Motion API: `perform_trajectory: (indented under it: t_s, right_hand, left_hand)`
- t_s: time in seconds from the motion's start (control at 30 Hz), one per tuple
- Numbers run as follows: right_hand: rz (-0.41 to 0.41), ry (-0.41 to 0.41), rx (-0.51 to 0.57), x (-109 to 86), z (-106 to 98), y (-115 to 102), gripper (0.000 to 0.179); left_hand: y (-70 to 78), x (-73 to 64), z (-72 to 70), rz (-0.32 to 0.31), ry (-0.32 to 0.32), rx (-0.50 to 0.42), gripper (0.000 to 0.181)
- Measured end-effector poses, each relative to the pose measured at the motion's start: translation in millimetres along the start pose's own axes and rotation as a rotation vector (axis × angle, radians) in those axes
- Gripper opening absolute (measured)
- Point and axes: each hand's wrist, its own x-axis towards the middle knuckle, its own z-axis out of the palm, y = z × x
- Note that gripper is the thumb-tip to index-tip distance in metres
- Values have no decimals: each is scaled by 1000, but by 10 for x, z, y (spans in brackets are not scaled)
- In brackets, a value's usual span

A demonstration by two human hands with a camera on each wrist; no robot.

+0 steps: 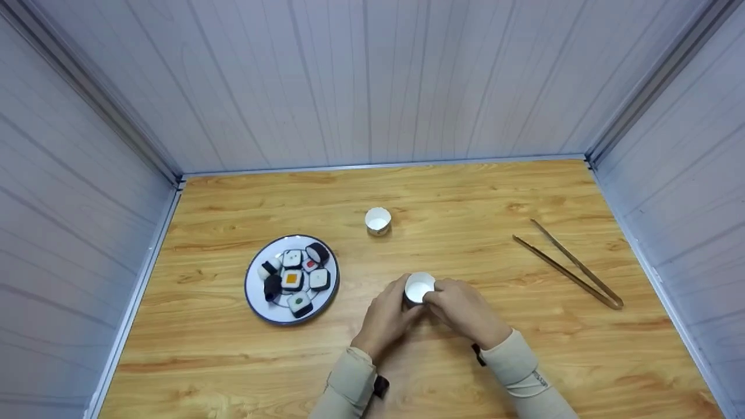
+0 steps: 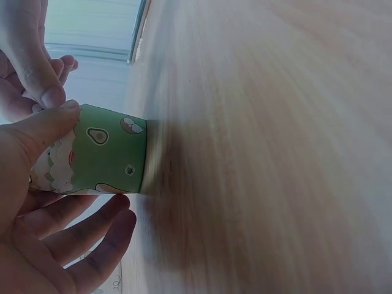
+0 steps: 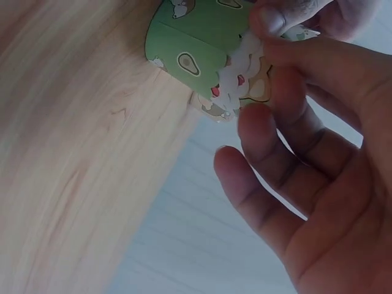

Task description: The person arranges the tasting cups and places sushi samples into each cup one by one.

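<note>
Pale grooved panel walls [image 1: 372, 81] enclose a yellow-brown wood-grain tabletop [image 1: 221, 366] on three sides.

Room between hands [image 1: 383, 314] [image 1: 467, 309] and tongs [image 1: 561, 269]; plate [image 1: 254, 291] blocks left; far cup [image 1: 378, 222] ahead, height unclear.

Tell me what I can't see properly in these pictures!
Head view: print on the far cup, too small.
Head view: part of the plate, hidden by sushi.
Left wrist: part of the left hand, cut off by the left edge.
Right wrist: part of the held cup, cut off by the top edge.
</note>
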Motion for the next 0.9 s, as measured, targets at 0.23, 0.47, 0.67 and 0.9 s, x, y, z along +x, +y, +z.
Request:
perform_trajectory:
  t_s: [0.23,0.47,0.67,0.9]
  right_hand:
    - [8,-14,0,6,-8,26,11]
    - [-6,33,25,-7,-12,35,13]
    - [-26,61,31,-3,-42,24,15]
    - [-29,74,94,30,-194,25,9]
  left_hand:
    - [-15,7,8,0,6,0,66]
    - [-13,-12,8,37,40,-2,64]
    - [-16,-10,24,31,39,-20,63]
    - [-11,0,6,4,6,-29,69]
